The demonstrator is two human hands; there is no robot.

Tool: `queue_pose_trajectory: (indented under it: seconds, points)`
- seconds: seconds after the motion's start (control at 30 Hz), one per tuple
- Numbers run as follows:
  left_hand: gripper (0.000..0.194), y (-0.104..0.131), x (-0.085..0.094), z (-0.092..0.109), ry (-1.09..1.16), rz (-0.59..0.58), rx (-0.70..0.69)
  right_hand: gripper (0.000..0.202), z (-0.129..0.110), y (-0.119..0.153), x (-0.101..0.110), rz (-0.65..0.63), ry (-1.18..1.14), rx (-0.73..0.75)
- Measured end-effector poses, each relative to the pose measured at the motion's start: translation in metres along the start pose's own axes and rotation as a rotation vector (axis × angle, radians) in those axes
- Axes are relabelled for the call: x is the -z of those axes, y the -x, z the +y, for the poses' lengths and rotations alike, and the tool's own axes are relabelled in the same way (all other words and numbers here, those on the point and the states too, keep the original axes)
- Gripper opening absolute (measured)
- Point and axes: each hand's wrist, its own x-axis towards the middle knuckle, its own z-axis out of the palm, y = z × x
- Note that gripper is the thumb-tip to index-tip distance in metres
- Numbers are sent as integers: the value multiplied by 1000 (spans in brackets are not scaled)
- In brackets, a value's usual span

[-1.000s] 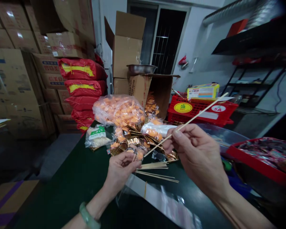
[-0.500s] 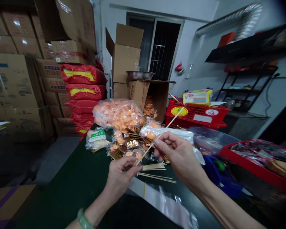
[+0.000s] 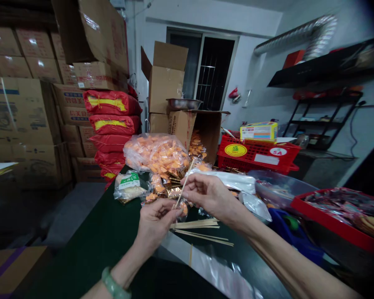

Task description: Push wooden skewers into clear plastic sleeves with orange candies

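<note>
A thin bamboo skewer [image 3: 187,174] slants up between my two hands, its top leaning a little to the right. My left hand [image 3: 157,218] pinches its lower end between thumb and fingers; a green bangle [image 3: 114,284] circles that wrist. Higher on the skewer, my right hand [image 3: 207,193] is closed around it with thumb and fingertips. Just below lie several loose bamboo skewers [image 3: 202,236] on the dark green table [image 3: 90,245]. A strip of clear plastic bags [image 3: 212,270] is spread at the front. Beside the left fingertips is a small orange piece in clear wrap [image 3: 183,207].
Behind my hands are gold wrappers [image 3: 174,192], a large bag of orange pieces [image 3: 156,151] and a green-labelled packet [image 3: 129,185]. Red crates [image 3: 255,153], a red tray [image 3: 336,218] and a blue holder [image 3: 294,236] stand right. Red sacks [image 3: 112,124] and cartons are stacked left.
My right hand has moved left, closer to my left hand. The skewer now stands steeper, where before it pointed far up to the right. The view has shifted slightly.
</note>
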Motion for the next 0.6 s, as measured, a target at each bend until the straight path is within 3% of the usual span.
queue_pose_trajectory:
  seconds: [0.13,0.4,0.6]
  points:
    - [12,-6,4,7,1,53,0,6,-9,-13,-2,-91,62,7]
    - [42,-21,26,4,114,58,12,4,-11,-41,-11,-119,61,-41]
    - [28,-29,36,14,35,67,25,9,-11,-56,-15,-225,180,-16]
